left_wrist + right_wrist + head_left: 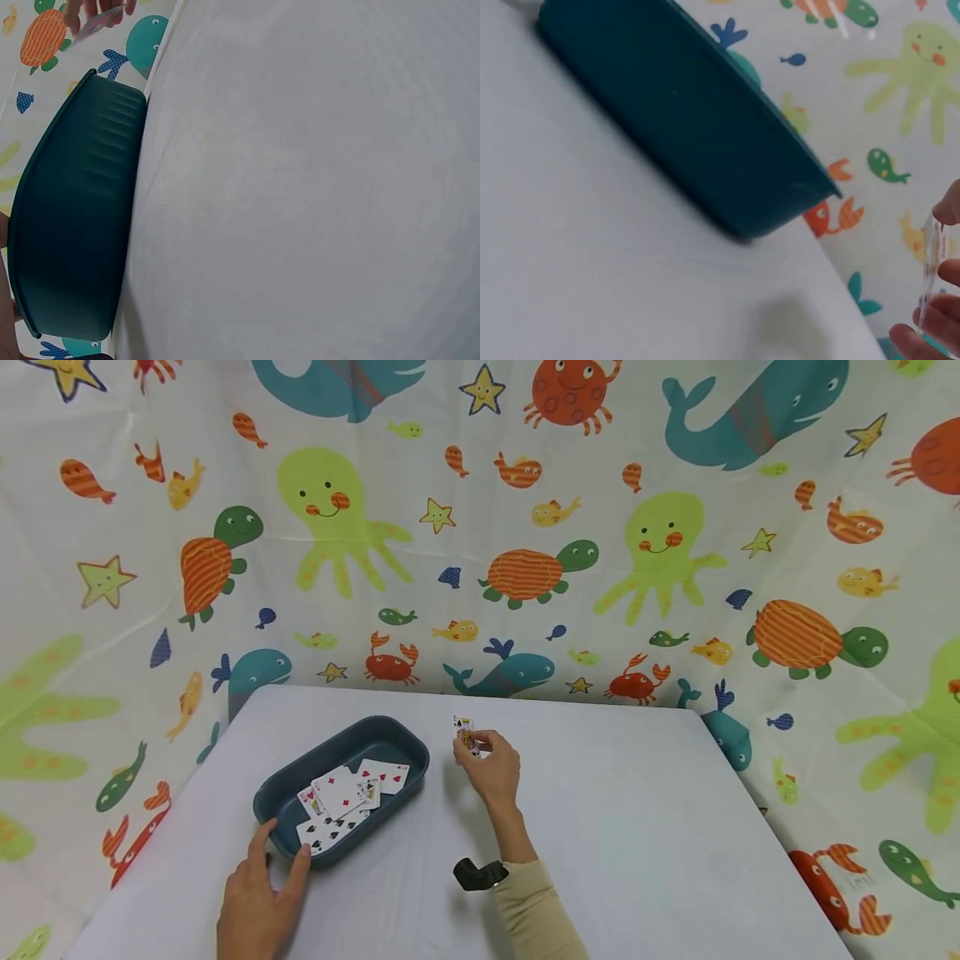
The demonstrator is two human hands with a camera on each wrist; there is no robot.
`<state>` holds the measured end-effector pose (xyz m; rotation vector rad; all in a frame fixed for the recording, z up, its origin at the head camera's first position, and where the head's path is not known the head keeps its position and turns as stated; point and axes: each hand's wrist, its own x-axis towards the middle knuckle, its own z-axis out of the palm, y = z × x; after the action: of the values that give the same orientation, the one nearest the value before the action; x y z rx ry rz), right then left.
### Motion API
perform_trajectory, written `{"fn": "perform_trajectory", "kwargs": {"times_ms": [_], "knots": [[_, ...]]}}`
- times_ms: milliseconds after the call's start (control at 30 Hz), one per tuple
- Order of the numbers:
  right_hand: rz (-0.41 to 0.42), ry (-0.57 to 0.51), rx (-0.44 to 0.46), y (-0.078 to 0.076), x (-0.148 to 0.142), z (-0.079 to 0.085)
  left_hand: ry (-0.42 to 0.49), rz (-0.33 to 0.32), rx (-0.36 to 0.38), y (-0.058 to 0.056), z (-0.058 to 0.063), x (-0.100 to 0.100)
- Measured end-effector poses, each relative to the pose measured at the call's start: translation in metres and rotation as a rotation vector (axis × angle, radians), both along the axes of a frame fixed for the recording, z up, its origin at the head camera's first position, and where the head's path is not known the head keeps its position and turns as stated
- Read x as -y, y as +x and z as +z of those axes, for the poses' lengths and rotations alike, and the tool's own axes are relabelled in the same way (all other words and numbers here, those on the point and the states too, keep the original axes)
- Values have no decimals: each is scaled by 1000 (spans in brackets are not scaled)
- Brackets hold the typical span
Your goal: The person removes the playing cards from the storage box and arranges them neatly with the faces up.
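Near the middle of the far edge of the white cloth-covered table [637, 810], a white paper playing card with a colourful court figure [464, 727] is pinched between the thumb and fingertips of the right hand [491, 770] (whether a second card is tucked behind it cannot be told). The card is held raised off the cloth, its long axis seen almost upright from the head view and tilted slightly.

To the left of this hand, just beside it, the far right end of a dark teal, oblong, round-cornered tray [382, 737] is reached first by the eye. The tray's long axis is set aslant, from the near left towards the table's far edge, so that its narrow end, not its broad side, is turned roughly towards the card.

Inside the tray, away from that end, a loose heap of white face-up playing cards [339, 792] is contained. At the tray's near left corner, the rim is touched by the spread thumb and forefinger of the left hand [258, 897], by which the opposite end is kept company.
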<state>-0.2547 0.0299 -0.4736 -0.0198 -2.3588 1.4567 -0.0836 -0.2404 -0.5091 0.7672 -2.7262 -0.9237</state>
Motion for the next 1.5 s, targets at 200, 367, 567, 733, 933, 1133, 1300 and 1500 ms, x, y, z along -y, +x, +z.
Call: {"fn": "perform_trajectory", "kwargs": {"times_ms": [200,367,567,733,933,1133,1300,1500], "knots": [[-56,75,35,-6,0,-15,6,-2,5,1,0,0],[-78,177,111,-15,3,-31,1,-4,3,2,-3,0],[-99,255,131,-23,5,-40,13,-7,7,3,-2,-2],[-131,343,118,-27,7,-43,13,-3,41,2,-1,-5],[-163,378,117,-30,10,-46,16,-2,66,1,-1,-6],[-171,407,96,-30,12,-47,6,-2,46,1,0,-4],[-173,419,72,-29,13,-46,10,2,53,0,0,-3],[-169,380,69,-27,15,-46,3,9,58,-1,1,-1]]}}
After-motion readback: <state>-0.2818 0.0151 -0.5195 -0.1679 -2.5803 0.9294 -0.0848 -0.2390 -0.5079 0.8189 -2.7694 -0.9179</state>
